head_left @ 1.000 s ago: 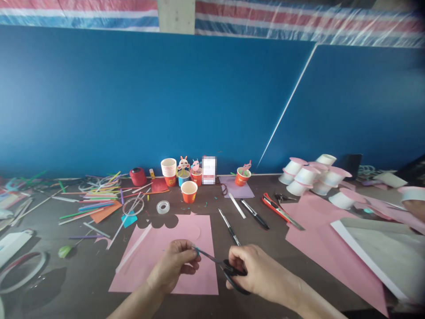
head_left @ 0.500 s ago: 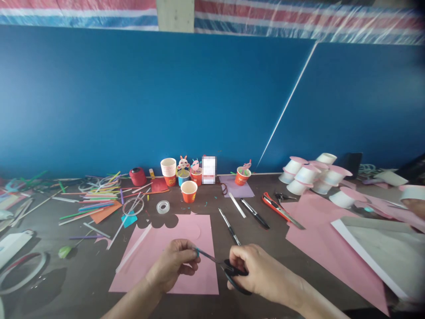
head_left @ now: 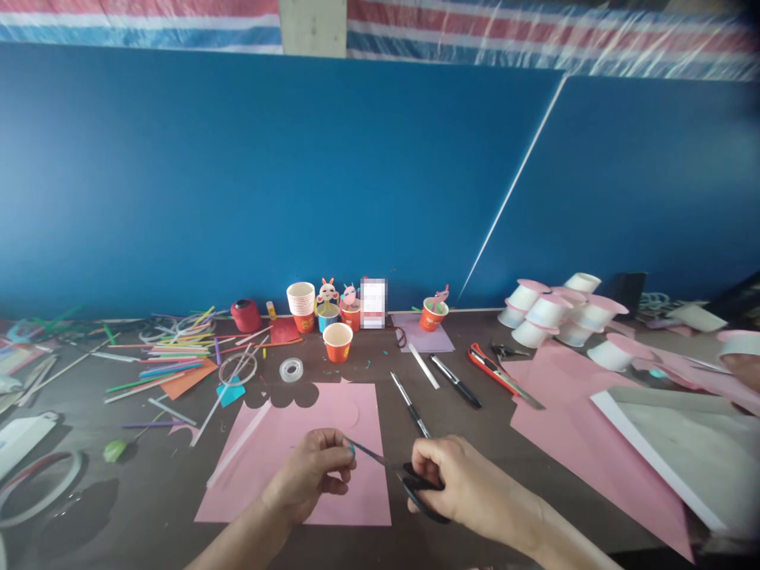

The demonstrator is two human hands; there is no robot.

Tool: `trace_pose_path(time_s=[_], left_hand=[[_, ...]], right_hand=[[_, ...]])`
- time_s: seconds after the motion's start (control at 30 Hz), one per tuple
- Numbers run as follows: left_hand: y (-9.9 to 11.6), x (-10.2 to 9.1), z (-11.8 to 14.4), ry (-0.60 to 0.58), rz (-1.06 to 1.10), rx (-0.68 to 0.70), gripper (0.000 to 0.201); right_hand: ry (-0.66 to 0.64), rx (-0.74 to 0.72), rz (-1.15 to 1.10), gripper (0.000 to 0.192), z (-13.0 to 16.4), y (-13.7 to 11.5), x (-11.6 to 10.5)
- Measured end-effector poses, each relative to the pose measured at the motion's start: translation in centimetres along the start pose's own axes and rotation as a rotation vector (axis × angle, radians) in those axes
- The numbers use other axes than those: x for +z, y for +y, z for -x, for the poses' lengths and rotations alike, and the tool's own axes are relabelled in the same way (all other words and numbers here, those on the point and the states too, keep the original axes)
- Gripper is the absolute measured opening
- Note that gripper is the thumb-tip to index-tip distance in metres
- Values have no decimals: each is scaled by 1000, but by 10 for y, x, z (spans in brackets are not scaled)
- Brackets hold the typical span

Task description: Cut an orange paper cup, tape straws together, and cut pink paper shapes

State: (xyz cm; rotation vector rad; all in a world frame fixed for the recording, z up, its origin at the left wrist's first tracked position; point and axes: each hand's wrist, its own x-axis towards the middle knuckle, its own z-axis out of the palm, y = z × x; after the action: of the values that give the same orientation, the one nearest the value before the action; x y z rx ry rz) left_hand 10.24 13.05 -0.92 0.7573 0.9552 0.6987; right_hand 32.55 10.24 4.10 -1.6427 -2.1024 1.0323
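My right hand (head_left: 442, 479) is closed on the black handles of a pair of scissors (head_left: 420, 485), whose blades point left. Between the thumb and fingers of my left hand (head_left: 321, 467) is a small teal piece of paper (head_left: 351, 452), mostly hidden by the fingertips. The blade tips lie right at this piece, against my left fingertips. Below both hands, a pink paper sheet (head_left: 332, 507) with scalloped cuts along its far edge lies on the table. A pen (head_left: 409, 404) lies just beyond the scissors.
Paper cups (head_left: 338, 343), a clear tape roll (head_left: 290, 370) and a red utility knife (head_left: 492, 370) stand or lie farther back. Colourful strips (head_left: 172, 356) are heaped at left. Pink-rimmed white cups (head_left: 543, 311) and more pink paper (head_left: 570, 412) are at right. Another person's hand (head_left: 742, 368) holds a cup at the far right edge.
The scissor blades have shifted slightly at the teal paper piece. Both my hands stay in nearly the same place.
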Motion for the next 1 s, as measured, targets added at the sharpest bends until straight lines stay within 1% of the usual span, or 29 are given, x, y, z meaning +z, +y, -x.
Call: trace_pose_path(time_s=[0.13,0.3,0.4,0.6,0.8,0.9,1.0], left_hand=[[0,4,2,-16,2,-1,13],[-3,12,3,-21,4,31,13],[-6,15,2,12,-25,67,11],[-7,17,4,108,-226,145,9],[-10,19,1,173,-402,228,10],[-13,18,-2,155,-441,247,7],[-13,18,-1,134,-448,234,6]], right_hand=[[80,31,-244,19,-6,-2,8],[188,-40,-599,23,-19,-12,31],[221,-65,-692,25,-26,-17,43],[332,-64,-657,23,-31,-19,57],[382,-104,-531,16,-30,-16,65],[377,-122,-453,17,-28,-16,64],[347,-145,-401,20,-27,-17,62]])
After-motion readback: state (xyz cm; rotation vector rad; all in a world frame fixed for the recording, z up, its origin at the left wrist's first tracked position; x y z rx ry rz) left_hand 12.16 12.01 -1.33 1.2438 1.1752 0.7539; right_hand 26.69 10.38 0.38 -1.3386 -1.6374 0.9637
